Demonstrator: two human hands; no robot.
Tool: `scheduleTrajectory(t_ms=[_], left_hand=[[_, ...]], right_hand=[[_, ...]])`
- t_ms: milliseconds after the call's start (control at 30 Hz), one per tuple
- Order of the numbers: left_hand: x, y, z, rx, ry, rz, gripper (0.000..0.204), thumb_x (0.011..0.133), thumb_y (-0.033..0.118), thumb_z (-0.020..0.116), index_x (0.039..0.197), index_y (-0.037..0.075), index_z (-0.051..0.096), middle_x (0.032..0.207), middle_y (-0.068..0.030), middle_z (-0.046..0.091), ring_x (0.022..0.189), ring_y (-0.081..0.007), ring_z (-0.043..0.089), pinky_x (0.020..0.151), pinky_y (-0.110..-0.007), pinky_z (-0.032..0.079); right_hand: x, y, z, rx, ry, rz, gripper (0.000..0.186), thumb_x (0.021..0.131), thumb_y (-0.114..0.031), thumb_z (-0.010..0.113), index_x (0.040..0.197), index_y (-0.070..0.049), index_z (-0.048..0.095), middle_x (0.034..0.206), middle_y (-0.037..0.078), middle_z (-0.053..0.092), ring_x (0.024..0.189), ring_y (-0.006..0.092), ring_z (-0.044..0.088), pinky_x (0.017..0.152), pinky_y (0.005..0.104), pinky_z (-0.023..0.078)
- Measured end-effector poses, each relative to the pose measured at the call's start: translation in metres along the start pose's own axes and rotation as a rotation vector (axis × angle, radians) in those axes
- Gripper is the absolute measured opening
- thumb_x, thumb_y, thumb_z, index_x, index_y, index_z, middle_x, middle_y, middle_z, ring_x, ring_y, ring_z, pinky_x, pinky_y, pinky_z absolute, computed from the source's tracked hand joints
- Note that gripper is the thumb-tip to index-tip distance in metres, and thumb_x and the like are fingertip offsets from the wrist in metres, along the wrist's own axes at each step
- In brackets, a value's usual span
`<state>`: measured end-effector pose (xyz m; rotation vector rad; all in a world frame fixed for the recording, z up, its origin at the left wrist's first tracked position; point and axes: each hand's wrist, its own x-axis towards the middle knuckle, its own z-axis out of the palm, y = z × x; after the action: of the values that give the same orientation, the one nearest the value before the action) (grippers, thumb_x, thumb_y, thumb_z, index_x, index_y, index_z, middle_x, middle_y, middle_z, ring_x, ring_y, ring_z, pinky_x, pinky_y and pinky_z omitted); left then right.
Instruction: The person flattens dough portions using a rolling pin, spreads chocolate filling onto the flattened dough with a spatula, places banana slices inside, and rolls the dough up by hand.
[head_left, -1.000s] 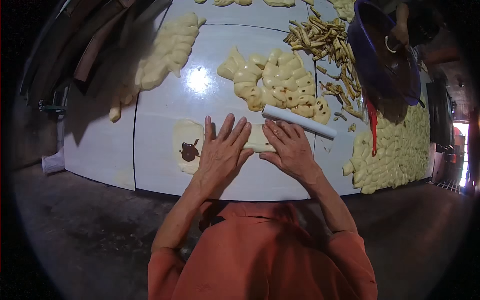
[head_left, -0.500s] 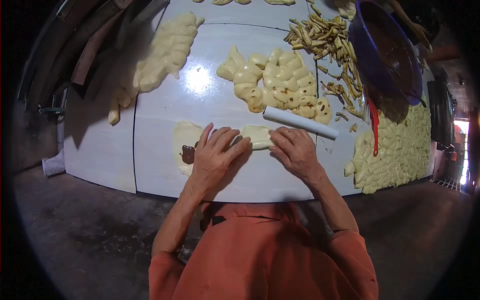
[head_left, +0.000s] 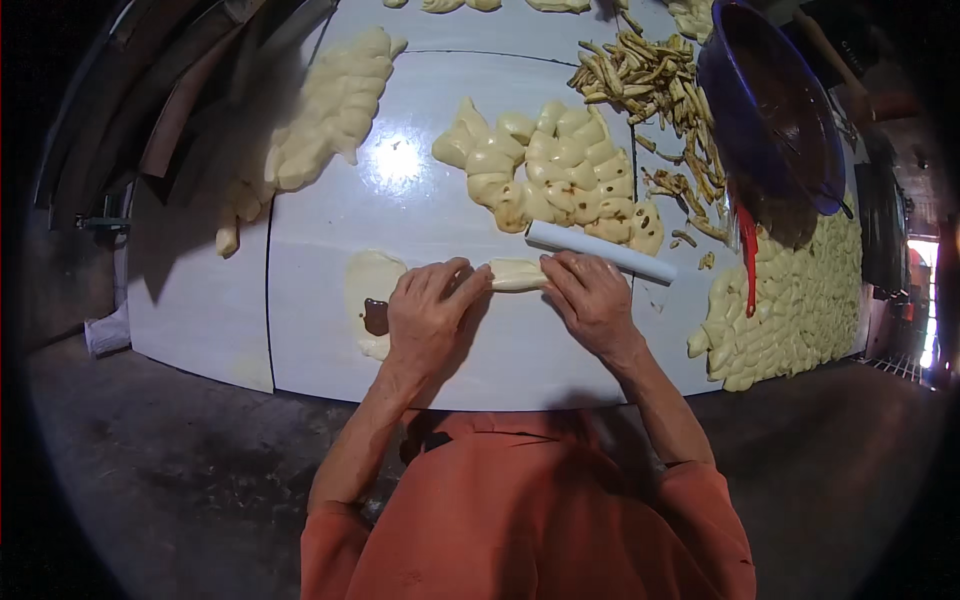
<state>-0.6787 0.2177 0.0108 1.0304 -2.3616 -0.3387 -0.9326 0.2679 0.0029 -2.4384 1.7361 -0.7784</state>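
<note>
A small pale dough roll (head_left: 516, 275) lies crosswise on the white table in front of me. My left hand (head_left: 428, 308) has its fingers curled over the roll's left end. Its right end is under the closed fingers of my right hand (head_left: 594, 305). Both hands rest low against the tabletop, so the ends are hidden. Left of my left hand, and partly covered by it, is a flat dough sheet (head_left: 368, 270) with a dark brown patch of paste (head_left: 376, 316). Just beyond my right hand a white rolling pin (head_left: 602, 251) lies at a slant.
Plump dough pieces (head_left: 560, 165) crowd together beyond the rolling pin, some brown-stained. More dough (head_left: 335, 110) lies far left. At the right are brown strips (head_left: 645, 75), a purple basin (head_left: 722, 95), a red-handled tool (head_left: 748, 260) and many packed dough pieces (head_left: 790, 310). Another person's arm (head_left: 830, 45) shows far right.
The dough between my hands has gone from a wider flap to a narrower roll. My left hand's fingers have drawn closer together. The other person's arm has shifted.
</note>
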Motion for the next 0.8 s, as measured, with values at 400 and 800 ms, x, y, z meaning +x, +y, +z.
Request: scheduleTrajectory(t_ms=[400, 800], left_hand=[[0.005, 0.004, 0.011, -0.033, -0.019, 0.034, 0.031, 0.091, 0.016, 0.074, 0.122, 0.014, 0.072, 0.113, -0.0061, 0.067, 0.097, -0.0243, 0.066, 0.081, -0.040, 0.047], [0.034, 0.005, 0.011, -0.079, -0.089, -0.029, 0.031, 0.084, 0.014, 0.080, 0.113, 0.011, 0.071, 0.105, -0.0070, 0.067, 0.097, -0.0282, 0.064, 0.081, -0.042, 0.049]], right_hand=[[0.001, -0.012, 0.003, -0.077, -0.036, -0.055, 0.034, 0.093, -0.019, 0.075, 0.125, -0.008, 0.070, 0.117, 0.007, 0.068, 0.105, 0.0240, 0.066, 0.086, 0.0419, 0.050], [0.010, -0.002, 0.014, -0.009, -0.059, -0.016, 0.037, 0.088, -0.017, 0.075, 0.122, -0.006, 0.068, 0.109, 0.009, 0.068, 0.099, 0.0260, 0.065, 0.086, 0.0403, 0.051]])
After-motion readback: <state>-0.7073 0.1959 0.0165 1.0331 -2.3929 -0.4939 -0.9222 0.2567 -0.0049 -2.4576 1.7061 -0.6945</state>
